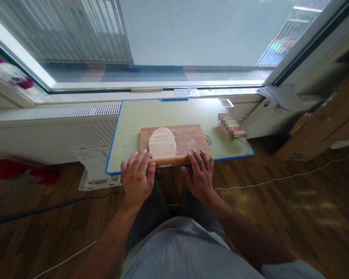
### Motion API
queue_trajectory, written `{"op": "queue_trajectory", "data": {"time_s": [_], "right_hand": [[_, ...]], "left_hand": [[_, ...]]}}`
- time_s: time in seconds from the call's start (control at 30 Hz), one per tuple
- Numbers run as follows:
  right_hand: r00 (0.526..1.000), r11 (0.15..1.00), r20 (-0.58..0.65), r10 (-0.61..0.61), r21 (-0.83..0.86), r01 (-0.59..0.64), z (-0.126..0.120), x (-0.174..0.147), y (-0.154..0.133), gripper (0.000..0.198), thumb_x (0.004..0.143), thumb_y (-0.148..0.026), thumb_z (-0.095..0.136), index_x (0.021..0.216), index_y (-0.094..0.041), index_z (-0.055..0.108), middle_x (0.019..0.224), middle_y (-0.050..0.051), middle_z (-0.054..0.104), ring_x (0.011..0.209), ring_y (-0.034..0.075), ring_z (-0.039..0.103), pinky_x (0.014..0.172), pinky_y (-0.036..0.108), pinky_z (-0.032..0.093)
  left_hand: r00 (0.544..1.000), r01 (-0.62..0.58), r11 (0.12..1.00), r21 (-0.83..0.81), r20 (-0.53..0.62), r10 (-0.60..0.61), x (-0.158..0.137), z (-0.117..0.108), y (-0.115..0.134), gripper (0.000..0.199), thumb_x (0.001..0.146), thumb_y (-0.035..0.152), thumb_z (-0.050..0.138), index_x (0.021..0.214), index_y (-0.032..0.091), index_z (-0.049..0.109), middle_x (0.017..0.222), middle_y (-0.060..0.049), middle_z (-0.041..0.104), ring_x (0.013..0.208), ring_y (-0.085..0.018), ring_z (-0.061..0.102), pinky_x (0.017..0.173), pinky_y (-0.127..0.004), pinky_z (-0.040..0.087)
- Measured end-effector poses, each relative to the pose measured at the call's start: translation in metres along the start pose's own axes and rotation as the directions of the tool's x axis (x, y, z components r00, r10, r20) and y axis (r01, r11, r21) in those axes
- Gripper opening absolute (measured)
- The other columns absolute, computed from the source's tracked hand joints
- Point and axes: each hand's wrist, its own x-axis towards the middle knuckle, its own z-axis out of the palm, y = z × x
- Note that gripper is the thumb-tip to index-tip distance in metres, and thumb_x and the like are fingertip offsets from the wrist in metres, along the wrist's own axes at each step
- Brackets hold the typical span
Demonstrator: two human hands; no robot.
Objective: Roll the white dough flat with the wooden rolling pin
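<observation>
A rolling pin (170, 160) lies along the near edge of a wooden cutting board (189, 133). My left hand (137, 176) holds its left end, fingers laid over the top and thumb on the near side. At the other end my right hand (200, 176) holds the pin the same way, its thumb pointing inward. Just beyond the pin, a flat oval sheet of dough (162, 142) rests on the left half of the board. White flour (188, 143) dusts the wood to the right of the dough. My palms hide the pin's ends.
Under the board is a pale green, blue-edged tabletop (133, 116). A pixelated item (232, 124) sits on its right side. A radiator (75, 110) and window stand behind. A red fire extinguisher (31, 171) is at left, cardboard (317, 128) at right. Cables (267, 181) cross the floor.
</observation>
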Motion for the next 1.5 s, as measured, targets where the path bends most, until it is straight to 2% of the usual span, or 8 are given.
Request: {"op": "queue_trajectory", "data": {"time_s": [0.37, 0.67, 1.0, 1.2, 1.4, 1.5], "right_hand": [[0.993, 0.997, 0.088, 0.073, -0.041, -0.069, 0.004, 0.030, -0.005, 0.060, 0.112, -0.052, 0.049, 0.163, -0.021, 0.050, 0.167, 0.014, 0.054, 0.162, 0.034, 0.035, 0.133, 0.065, 0.014], [0.990, 0.995, 0.108, 0.087, -0.058, -0.081, 0.007, 0.049, -0.006, 0.059, 0.112, -0.054, 0.049, 0.161, -0.022, 0.053, 0.165, 0.014, 0.056, 0.158, 0.034, 0.040, 0.133, 0.065, 0.012], [0.978, 0.993, 0.177, 0.111, -0.062, -0.101, 0.010, 0.082, -0.004, 0.056, 0.113, -0.056, 0.043, 0.152, -0.021, 0.064, 0.159, 0.013, 0.063, 0.154, 0.035, 0.045, 0.133, 0.067, 0.013], [0.967, 0.990, 0.217, 0.131, -0.086, -0.115, 0.015, 0.105, -0.002, 0.060, 0.112, -0.063, 0.041, 0.149, -0.023, 0.068, 0.160, 0.011, 0.063, 0.155, 0.038, 0.043, 0.131, 0.073, 0.014], [0.951, 0.988, 0.272, 0.145, -0.092, -0.125, 0.021, 0.129, 0.004, 0.061, 0.110, -0.066, 0.042, 0.148, -0.026, 0.068, 0.160, 0.011, 0.062, 0.155, 0.041, 0.042, 0.129, 0.077, 0.017], [0.954, 0.985, 0.254, 0.160, -0.098, -0.139, 0.025, 0.133, 0.004, 0.060, 0.110, -0.066, 0.045, 0.148, -0.025, 0.067, 0.159, 0.012, 0.062, 0.155, 0.040, 0.042, 0.128, 0.079, 0.016]], "left_hand": [[0.990, 0.070, 0.997, 0.024, 0.124, -0.073, 0.036, -0.001, 0.001, 0.054, 0.111, 0.048, 0.039, 0.151, 0.024, 0.066, 0.162, -0.008, 0.060, 0.158, -0.037, 0.045, 0.132, -0.065, 0.020], [0.983, 0.072, 0.996, 0.049, 0.164, -0.079, 0.058, 0.002, -0.002, 0.055, 0.111, 0.048, 0.037, 0.148, 0.023, 0.069, 0.162, -0.010, 0.061, 0.156, -0.037, 0.048, 0.129, -0.066, 0.026], [0.975, 0.070, 0.994, 0.084, 0.206, -0.086, 0.085, 0.012, -0.009, 0.055, 0.109, 0.047, 0.037, 0.148, 0.024, 0.069, 0.164, -0.011, 0.059, 0.152, -0.036, 0.050, 0.126, -0.060, 0.032], [0.977, 0.071, 0.995, 0.066, 0.199, -0.083, 0.100, 0.018, -0.013, 0.052, 0.108, 0.045, 0.040, 0.142, 0.024, 0.073, 0.159, -0.013, 0.064, 0.145, -0.036, 0.057, 0.122, -0.058, 0.037], [0.962, 0.106, 0.991, 0.084, 0.244, -0.124, 0.118, 0.025, -0.019, 0.052, 0.107, 0.047, 0.041, 0.143, 0.026, 0.072, 0.158, -0.013, 0.064, 0.141, -0.037, 0.058, 0.121, -0.060, 0.039], [0.960, 0.123, 0.988, 0.097, 0.243, -0.143, 0.123, 0.027, -0.018, 0.050, 0.107, 0.048, 0.042, 0.142, 0.027, 0.072, 0.155, -0.014, 0.066, 0.137, -0.037, 0.060, 0.121, -0.063, 0.038]]}}
